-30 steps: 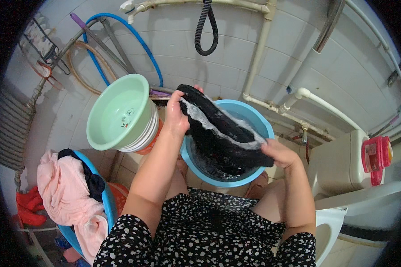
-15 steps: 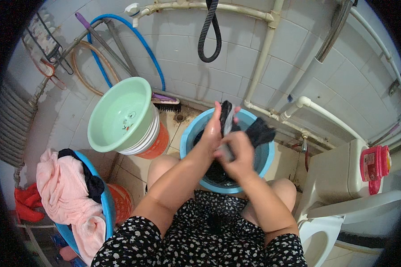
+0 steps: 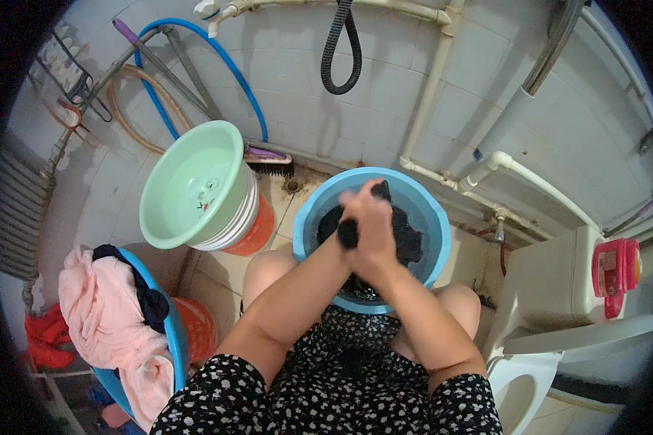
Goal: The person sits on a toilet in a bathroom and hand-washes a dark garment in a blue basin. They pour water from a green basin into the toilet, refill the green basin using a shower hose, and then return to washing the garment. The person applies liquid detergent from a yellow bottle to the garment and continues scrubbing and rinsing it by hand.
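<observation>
Both my hands (image 3: 371, 226) together, clamped on black cloth (image 3: 347, 233); more dark fabric (image 3: 409, 244) beneath, to right, in blue basin (image 3: 438, 250); right hand (image 3: 377, 250) nearer; long axis unclear.

This is a bathroom, apparently in a home. A white toilet (image 3: 540, 360) with a boxy cream cistern (image 3: 544, 279) stands at lower right. Pale-grey glossy wall tiles (image 3: 290, 80) fill the top of the frame, crossed by cream plastic pipes (image 3: 426, 94). Beige floor tiles (image 3: 456, 268) surround a light-blue round plastic basin (image 3: 437, 243) at centre; pale-pink fabric (image 3: 101, 304) is heaped in a blue plastic tub (image 3: 175, 330) at lower left.
</observation>
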`<move>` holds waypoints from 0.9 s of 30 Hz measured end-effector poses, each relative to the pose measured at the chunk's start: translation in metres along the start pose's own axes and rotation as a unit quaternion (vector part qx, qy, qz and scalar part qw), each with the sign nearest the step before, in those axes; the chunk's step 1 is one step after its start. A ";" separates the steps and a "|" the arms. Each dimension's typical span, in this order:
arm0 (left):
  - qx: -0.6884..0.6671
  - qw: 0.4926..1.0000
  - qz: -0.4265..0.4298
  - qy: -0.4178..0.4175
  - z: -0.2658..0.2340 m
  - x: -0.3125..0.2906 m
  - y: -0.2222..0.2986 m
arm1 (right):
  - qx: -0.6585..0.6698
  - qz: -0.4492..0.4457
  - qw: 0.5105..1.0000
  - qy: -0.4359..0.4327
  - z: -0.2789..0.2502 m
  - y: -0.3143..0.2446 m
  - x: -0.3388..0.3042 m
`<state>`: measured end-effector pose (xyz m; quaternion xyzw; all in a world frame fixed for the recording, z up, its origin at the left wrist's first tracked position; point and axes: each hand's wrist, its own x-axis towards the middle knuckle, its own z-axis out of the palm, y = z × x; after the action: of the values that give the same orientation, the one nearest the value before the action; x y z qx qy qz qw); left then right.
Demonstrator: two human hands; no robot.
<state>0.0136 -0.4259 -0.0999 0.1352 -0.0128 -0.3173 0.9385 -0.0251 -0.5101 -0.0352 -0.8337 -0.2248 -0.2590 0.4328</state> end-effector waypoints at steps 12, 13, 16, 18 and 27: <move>0.068 0.940 0.270 0.199 0.033 -0.002 -0.022 | -0.076 0.045 0.996 -0.025 0.011 0.025 -0.009; 0.179 0.934 0.181 0.249 0.044 -0.004 -0.024 | 0.034 0.123 0.990 -0.059 0.001 0.045 0.001; 0.102 0.955 0.114 0.254 0.048 -0.005 -0.027 | 0.144 0.206 0.966 -0.065 -0.008 0.046 0.003; 0.093 0.955 0.147 0.242 0.045 -0.004 -0.022 | 0.120 0.186 0.973 -0.058 -0.008 0.049 0.007; 0.351 0.908 0.092 0.209 0.058 -0.018 0.018 | 0.422 0.358 0.831 0.066 -0.063 0.066 0.025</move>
<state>0.0034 -0.4159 -0.0379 0.5176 0.0606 -0.1687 0.8366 0.0184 -0.5937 -0.0281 -0.5732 0.0308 -0.0208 0.8186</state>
